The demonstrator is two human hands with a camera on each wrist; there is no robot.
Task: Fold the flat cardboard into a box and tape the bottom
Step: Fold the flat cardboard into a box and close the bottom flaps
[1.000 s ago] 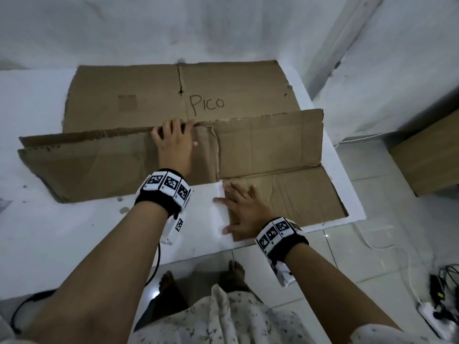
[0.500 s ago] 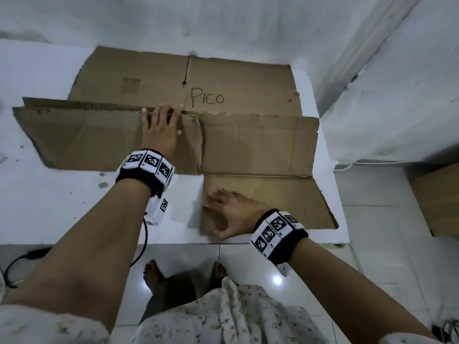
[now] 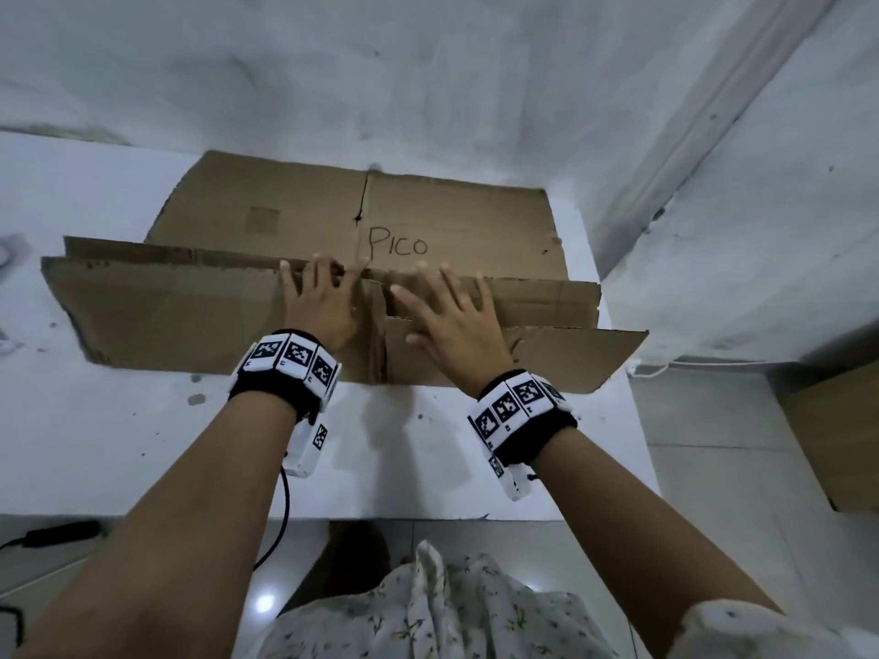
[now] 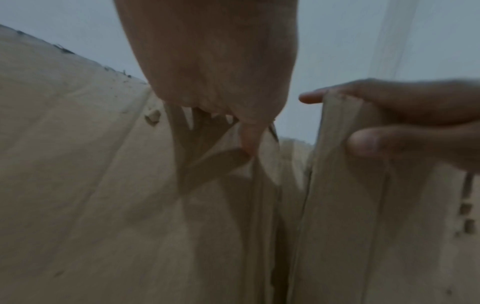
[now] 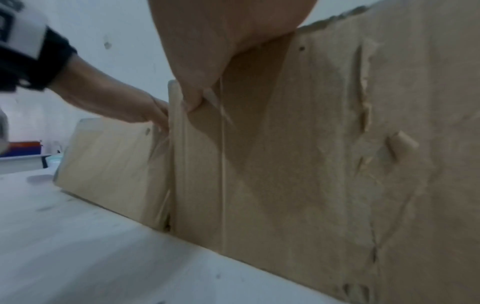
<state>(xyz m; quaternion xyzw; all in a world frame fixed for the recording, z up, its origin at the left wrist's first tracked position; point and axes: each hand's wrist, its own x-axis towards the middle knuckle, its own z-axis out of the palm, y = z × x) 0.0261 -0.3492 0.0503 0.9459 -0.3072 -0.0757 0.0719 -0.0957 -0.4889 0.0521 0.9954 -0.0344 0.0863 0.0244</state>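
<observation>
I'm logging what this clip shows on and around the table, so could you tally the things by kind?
Flat cardboard on the table: 1
Hands on the cardboard: 2, the left hand and the right hand
Marker wristbands: 2, one on the left wrist, one on the right wrist
White table: 1
Total: 6

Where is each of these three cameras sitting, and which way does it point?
Head: worn on the person's head, looking forward and down at the cardboard on the white table; both forearms, the left hand and the right hand show.
Left wrist: looks along the left hand at the raised cardboard edge; the right hand's fingers show too.
Right wrist: looks along the right hand at the cardboard; the left hand shows.
Shared: both hands and the cardboard appear in all three.
</observation>
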